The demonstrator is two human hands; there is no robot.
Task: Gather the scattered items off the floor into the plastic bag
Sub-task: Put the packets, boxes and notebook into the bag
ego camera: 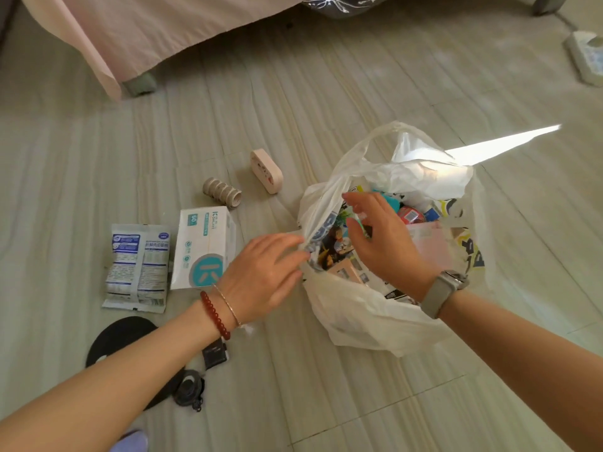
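My left hand [264, 269] pinches the bag's [365, 314] thin, floppy rim on the floor. My right hand [381, 236] is open over it. The box [204, 246] beside looks light; I'd grab its sides.

Single head-worn view, wide-angle, looking forward and steeply down at the floor [326, 93]. Close enough that both forearms enter from the bottom corners and fill the lower third. Left hand [264, 272] and right hand [385, 236] meeting near the centre at the mouth of a white plastic bag [365, 318], just right of centre. Top edge reaching a bed [140, 34] with a pink cover at upper left. Straight floor lines bowed toward the edges. No second view to compare.
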